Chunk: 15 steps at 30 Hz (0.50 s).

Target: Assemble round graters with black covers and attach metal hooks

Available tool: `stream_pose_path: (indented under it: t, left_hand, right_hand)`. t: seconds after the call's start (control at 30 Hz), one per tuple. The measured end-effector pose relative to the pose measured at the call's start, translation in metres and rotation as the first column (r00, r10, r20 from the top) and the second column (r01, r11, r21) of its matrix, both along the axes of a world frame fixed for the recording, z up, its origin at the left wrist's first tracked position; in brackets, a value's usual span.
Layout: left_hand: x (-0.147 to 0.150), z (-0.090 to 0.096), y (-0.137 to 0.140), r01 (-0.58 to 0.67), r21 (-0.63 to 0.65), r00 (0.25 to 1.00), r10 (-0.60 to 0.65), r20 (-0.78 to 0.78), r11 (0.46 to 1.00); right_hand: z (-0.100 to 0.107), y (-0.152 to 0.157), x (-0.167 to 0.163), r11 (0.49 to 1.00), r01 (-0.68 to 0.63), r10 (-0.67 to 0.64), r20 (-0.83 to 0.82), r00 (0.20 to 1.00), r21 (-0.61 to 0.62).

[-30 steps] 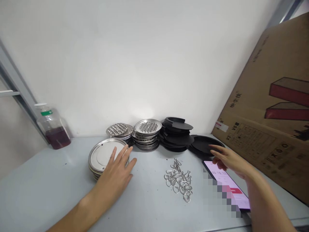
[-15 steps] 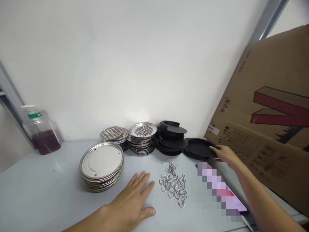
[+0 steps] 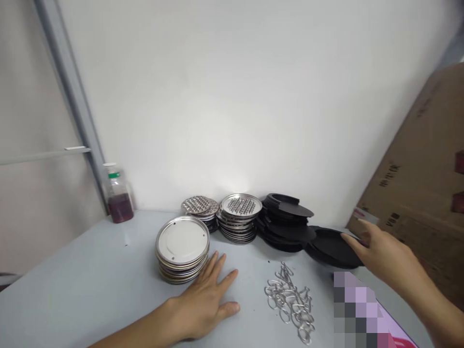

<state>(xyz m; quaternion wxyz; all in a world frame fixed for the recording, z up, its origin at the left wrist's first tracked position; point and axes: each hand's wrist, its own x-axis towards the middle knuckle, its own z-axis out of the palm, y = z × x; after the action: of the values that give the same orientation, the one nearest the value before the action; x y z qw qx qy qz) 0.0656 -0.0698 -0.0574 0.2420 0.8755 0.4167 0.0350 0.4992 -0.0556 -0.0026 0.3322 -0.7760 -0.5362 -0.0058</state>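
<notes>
My left hand (image 3: 203, 299) lies flat on the table with its fingers spread, right beside a stack of round silver metal discs (image 3: 183, 240). At the right, my right hand (image 3: 386, 251) is at the edge of a round black tray-like piece (image 3: 331, 246), thumb over its rim and fingers apart; contact is hard to make out. Left of that piece stands a stack of black round parts (image 3: 286, 224). Between my hands lies a loose pile of bent metal wire clips (image 3: 292, 302).
Perforated, grater-like metal discs (image 3: 241, 205) are stacked by the wall, with more grater discs (image 3: 197, 205) to their left. A bottle of dark red liquid (image 3: 121, 205) stands far left. A cardboard box (image 3: 416, 183) leans at right. A partly blurred phone-like screen (image 3: 395, 321) lies front right.
The view has swung left, so everything sits further right. My right hand has loosened from the black piece's rim, its fingers rising. My left hand stays flat, now closer to the disc stack in view.
</notes>
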Motion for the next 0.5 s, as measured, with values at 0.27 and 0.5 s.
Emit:
stream_pose_path:
  t: [0.27, 0.5]
  left_hand:
    - [-0.021, 0.062, 0.004, -0.199, 0.359, 0.951, 0.091, 0.294, 0.912]
    - [-0.088, 0.084, 0.078, -0.679, 0.437, 0.703, 0.695, 0.152, 0.59]
  right_hand:
    - [0.003, -0.026, -0.184, 0.682, -0.724, 0.686, -0.253, 0.682, -0.102]
    - [-0.053, -0.004, -0.224, 0.645, -0.761, 0.733, -0.227, 0.642, -0.068]
